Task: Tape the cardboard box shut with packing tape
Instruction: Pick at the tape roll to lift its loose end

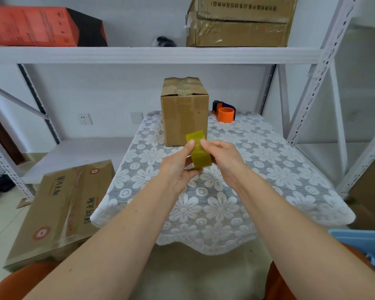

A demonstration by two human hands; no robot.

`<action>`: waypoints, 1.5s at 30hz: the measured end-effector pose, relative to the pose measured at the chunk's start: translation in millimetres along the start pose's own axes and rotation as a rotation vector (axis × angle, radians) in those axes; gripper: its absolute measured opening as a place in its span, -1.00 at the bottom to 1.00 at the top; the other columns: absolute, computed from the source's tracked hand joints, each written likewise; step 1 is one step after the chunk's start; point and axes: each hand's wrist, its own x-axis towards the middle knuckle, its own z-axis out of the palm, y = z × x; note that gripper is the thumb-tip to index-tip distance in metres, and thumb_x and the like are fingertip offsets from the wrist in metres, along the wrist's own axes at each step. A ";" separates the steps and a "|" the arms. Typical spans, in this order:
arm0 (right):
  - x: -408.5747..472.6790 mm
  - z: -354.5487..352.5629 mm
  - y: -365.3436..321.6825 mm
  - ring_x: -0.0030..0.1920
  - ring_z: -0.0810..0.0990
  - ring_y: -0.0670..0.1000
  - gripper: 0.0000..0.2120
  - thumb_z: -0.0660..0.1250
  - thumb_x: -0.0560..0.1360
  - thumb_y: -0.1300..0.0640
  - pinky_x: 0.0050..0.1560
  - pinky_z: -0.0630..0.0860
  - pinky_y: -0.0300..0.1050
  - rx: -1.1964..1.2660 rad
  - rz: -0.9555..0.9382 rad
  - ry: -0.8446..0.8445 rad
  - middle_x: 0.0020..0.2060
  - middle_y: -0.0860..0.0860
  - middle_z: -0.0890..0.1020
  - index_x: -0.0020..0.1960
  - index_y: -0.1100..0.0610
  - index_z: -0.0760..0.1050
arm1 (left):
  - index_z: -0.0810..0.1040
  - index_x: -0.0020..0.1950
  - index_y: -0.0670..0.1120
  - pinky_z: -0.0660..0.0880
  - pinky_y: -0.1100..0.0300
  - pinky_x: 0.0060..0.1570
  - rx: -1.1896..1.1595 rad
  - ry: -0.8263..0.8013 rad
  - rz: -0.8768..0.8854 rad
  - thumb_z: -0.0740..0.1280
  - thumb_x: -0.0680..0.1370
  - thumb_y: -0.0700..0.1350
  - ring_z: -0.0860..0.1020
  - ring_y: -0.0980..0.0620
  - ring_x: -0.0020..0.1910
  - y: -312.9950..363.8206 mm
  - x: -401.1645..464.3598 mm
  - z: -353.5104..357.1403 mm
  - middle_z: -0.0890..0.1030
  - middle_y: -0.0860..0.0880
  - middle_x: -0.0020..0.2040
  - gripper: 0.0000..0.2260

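Note:
A small brown cardboard box stands upright at the far side of the table, its top flaps folded down with old tape on them. In front of it, above the table, I hold a yellowish roll of packing tape between both hands. My left hand grips the roll from the left with the thumb on the tape. My right hand pinches the roll's right side at the upper edge. An orange and blue tape dispenser sits right of the box, with no roll visible in it.
The table has a white lace floral cloth. White metal shelving surrounds it, with a red box and a large carton on top. Another flat carton leans at the lower left. A blue object sits at the lower right.

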 end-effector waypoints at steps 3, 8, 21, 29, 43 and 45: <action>1.4 0.5 -1.1 0.01 0.62 0.05 -0.77 0.37 0.46 -0.08 0.07 0.51 -0.08 0.024 0.043 0.089 -0.07 0.07 0.68 -0.19 0.09 0.58 | 0.56 0.13 -0.27 0.53 -0.14 0.11 0.022 -0.053 0.004 0.44 0.45 -0.19 0.59 -0.12 0.11 -5.1 0.2 -0.6 0.63 -0.21 0.07 -0.71; 0.2 -3.6 -8.8 -0.14 0.59 -0.02 -0.76 0.36 0.47 -0.08 -0.11 0.49 -0.18 0.088 0.061 0.165 -0.19 0.01 0.65 -0.20 0.09 0.56 | 0.57 0.14 -0.30 0.52 -0.01 0.16 0.115 -0.120 0.019 0.43 0.41 -0.33 0.60 -0.19 0.11 -8.9 -1.7 -1.9 0.63 -0.24 0.08 -0.69; -11.0 -9.1 -4.6 -0.11 0.62 -0.05 -0.69 0.25 0.50 0.40 -0.26 0.51 -0.42 -0.010 -0.081 -0.217 -0.05 0.11 0.65 0.16 0.15 0.56 | 0.58 -0.05 -0.23 0.60 -0.04 0.02 -0.039 0.101 -0.028 0.48 0.42 -0.16 0.64 0.00 -0.03 0.9 -1.2 -4.0 0.66 -0.16 -0.04 -0.80; -6.2 -0.9 -5.0 -0.14 0.61 -0.02 -0.83 0.38 0.48 0.01 0.01 0.50 -0.13 0.049 0.027 0.057 -0.21 0.02 0.66 -0.20 0.09 0.57 | 0.61 0.02 -0.23 0.60 -0.03 0.03 0.077 0.052 0.017 0.50 0.39 -0.20 0.64 -0.07 0.02 1.7 -8.2 -1.0 0.66 -0.18 0.02 -0.75; -11.0 0.4 -4.3 -0.07 0.63 -0.04 -0.76 0.34 0.47 0.32 -0.15 0.51 -0.32 0.142 -0.075 0.003 -0.09 0.04 0.68 0.12 0.18 0.59 | 0.60 0.07 -0.29 0.63 0.07 -0.03 0.032 0.097 0.053 0.51 0.39 -0.20 0.68 -0.14 -0.06 3.1 -12.1 -3.4 0.67 -0.21 0.00 -0.69; -12.8 1.5 -4.8 -0.08 0.63 -0.05 -0.79 0.35 0.47 0.31 -0.21 0.49 -0.34 0.139 -0.061 0.004 -0.11 0.02 0.68 0.07 0.14 0.61 | 0.58 0.08 -0.28 0.62 0.04 -0.01 0.016 0.107 0.053 0.51 0.39 -0.15 0.70 -0.09 -0.13 3.7 -11.2 -4.5 0.68 -0.19 -0.02 -0.67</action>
